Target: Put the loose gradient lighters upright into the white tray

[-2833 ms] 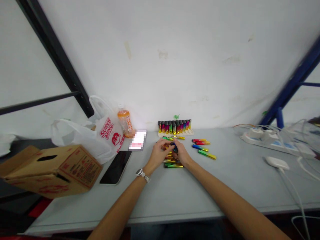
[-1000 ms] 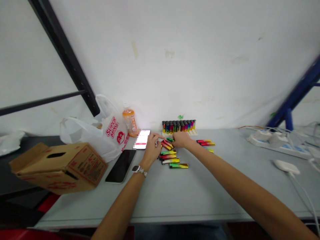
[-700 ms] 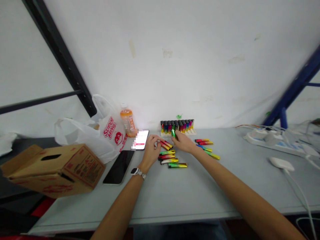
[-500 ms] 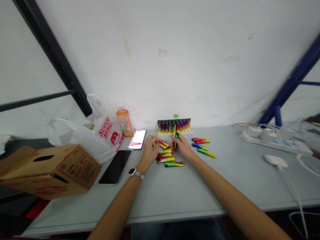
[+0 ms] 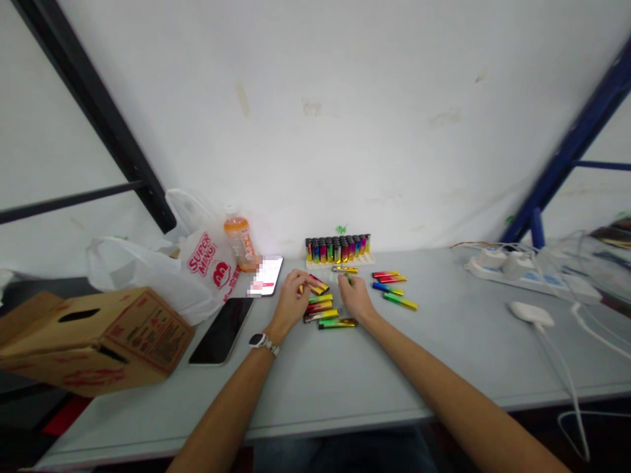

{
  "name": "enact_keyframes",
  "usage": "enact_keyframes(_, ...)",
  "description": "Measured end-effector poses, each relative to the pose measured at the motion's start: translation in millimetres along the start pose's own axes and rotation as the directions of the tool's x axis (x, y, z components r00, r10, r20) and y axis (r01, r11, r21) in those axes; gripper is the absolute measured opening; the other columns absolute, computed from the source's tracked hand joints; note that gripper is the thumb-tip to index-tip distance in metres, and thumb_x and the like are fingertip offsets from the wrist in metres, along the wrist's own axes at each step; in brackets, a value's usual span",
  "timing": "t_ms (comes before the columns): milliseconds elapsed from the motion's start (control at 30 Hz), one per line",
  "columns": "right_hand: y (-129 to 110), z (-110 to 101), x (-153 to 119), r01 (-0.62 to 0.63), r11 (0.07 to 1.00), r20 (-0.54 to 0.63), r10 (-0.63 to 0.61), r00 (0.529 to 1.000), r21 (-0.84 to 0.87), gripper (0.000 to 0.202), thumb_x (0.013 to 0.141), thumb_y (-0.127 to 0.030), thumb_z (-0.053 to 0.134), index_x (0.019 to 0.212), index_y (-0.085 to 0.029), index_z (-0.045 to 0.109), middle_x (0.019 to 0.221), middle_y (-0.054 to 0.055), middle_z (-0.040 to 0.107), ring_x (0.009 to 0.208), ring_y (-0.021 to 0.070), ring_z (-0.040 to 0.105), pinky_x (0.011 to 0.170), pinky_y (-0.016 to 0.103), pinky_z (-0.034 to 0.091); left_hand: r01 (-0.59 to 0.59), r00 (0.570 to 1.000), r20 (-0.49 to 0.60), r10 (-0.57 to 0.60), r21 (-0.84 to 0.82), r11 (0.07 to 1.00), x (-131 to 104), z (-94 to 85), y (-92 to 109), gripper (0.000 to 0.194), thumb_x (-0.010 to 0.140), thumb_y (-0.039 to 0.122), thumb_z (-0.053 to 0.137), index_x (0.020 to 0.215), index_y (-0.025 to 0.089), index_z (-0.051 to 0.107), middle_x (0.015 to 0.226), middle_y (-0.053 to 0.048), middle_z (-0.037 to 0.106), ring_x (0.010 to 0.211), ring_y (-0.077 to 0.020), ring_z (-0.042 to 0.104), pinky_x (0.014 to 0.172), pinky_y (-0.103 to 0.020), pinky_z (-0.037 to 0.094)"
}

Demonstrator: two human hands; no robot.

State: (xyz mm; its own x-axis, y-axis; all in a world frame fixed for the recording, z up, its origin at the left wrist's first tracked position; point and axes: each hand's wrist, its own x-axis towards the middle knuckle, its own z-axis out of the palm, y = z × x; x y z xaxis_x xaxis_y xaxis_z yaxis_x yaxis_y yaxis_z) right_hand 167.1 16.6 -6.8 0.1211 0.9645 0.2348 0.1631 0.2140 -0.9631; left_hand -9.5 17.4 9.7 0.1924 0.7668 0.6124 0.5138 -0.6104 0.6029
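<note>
My right hand is closed around a green lighter, with only a bit of its green end showing at the top of the fist. My left hand rests to the left with curled fingers on a red-and-yellow lighter; its fingertips are partly hidden. Between and below the hands lie several shiny lighters, the lowest a green-and-gold lighter. Behind them, several rows of black-topped lighters stand upright in a white rack. One yellow lighter lies flat just before the rack.
Right of my hands lie a red lighter, a blue lighter and a green lighter. At left are a black phone, a lit phone, an orange bottle, a plastic bag and a cardboard box. A power strip lies right.
My right hand has turned and lowered with the green lighter, so the fist now covers most of it. The yellow lighter before the rack shows more. The view has shifted slightly.
</note>
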Motion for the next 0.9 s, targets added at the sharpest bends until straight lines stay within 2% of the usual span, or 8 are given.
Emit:
enact_keyframes(100,1,0,1,0.048,0.995,-0.055,-0.054,0.997,-0.091,0.035,0.083,-0.040,0.045,0.053,-0.023,0.037,0.049,-0.004,0.036,0.051,0.0120,0.035,0.047,0.026,0.023,0.007,1.000,0.013,-0.007,-0.001,1.000,0,0.0,1,0.029,0.083,0.002,0.046,0.078,0.020,0.068,0.092,-0.005,0.061,0.093,-0.0180,0.059,0.085,-0.034,0.049)
enact_keyframes(167,1,0,1,0.054,0.995,-0.061,-0.059,0.996,-0.086,0.035,0.083,-0.040,0.045,0.053,-0.023,0.037,0.050,-0.004,0.036,0.052,0.0120,0.035,0.048,0.026,0.023,0.007,1.000,0.013,-0.007,-0.003,1.000,0,-0.3,1,0.029,0.083,0.002,0.046,0.078,0.020,0.068,0.092,-0.004,0.061,0.093,-0.0178,0.059,0.083,-0.033,0.049)
enact_keyframes(367,-4,-2,-5,-0.002,0.995,0.064,-0.005,0.998,0.104,0.051,0.085,-0.064,0.048,0.057,-0.023,0.038,0.047,-0.006,0.034,0.043,0.0097,0.030,0.044,0.025,0.023,0.017,1.000,0.016,-0.016,-0.017,1.000,0,-0.2,0,0.027,0.084,0.003,0.047,0.077,0.019,0.067,0.091,-0.005,0.061,0.091,-0.0171,0.058,0.073,-0.029,0.049)
enact_keyframes(500,-4,-3,-6,-0.003,0.995,0.081,-0.005,0.997,0.097,0.055,0.083,-0.069,0.051,0.057,-0.023,0.037,0.044,-0.006,0.033,0.042,0.0094,0.030,0.043,0.025,0.022,0.023,0.999,0.023,-0.023,-0.025,0.999,-1,0.8,0,0.026,0.085,0.005,0.047,0.077,0.019,0.067,0.092,-0.005,0.060,0.092,-0.0171,0.058,0.071,-0.027,0.049)
enact_keyframes(633,-2,-2,-4,0.008,0.999,0.060,-0.010,0.998,0.035,0.052,0.088,-0.062,0.046,0.056,-0.023,0.039,0.043,-0.005,0.034,0.044,0.0103,0.032,0.045,0.025,0.023,0.034,0.999,0.024,-0.033,-0.030,0.999,-1,1.2,1,0.026,0.086,0.006,0.047,0.077,0.019,0.067,0.091,-0.005,0.060,0.091,-0.0168,0.059,0.071,-0.028,0.049)
enact_keyframes(800,-6,0,-3,0.075,0.993,-0.019,-0.077,0.997,-0.086,0.036,0.085,-0.040,0.044,0.054,-0.022,0.039,0.049,-0.004,0.038,0.051,0.0118,0.036,0.050,0.026,0.023,0.024,1.000,0.021,-0.023,-0.024,0.999,-1,0.7,2,0.026,0.087,0.006,0.046,0.078,0.019,0.067,0.091,-0.005,0.061,0.090,-0.0170,0.059,0.073,-0.029,0.049)
enact_keyframes(900,-10,0,-5,0.091,0.990,-0.025,-0.095,0.995,-0.111,0.036,0.085,-0.040,0.044,0.055,-0.022,0.040,0.051,-0.003,0.039,0.053,0.0122,0.037,0.051,0.026,0.024,0.037,0.999,-0.002,-0.037,-0.023,0.999,0,1.8,5,0.022,0.089,0.010,0.046,0.085,0.019,0.066,0.092,-0.005,0.062,0.087,-0.0166,0.059,0.069,-0.027,0.048)
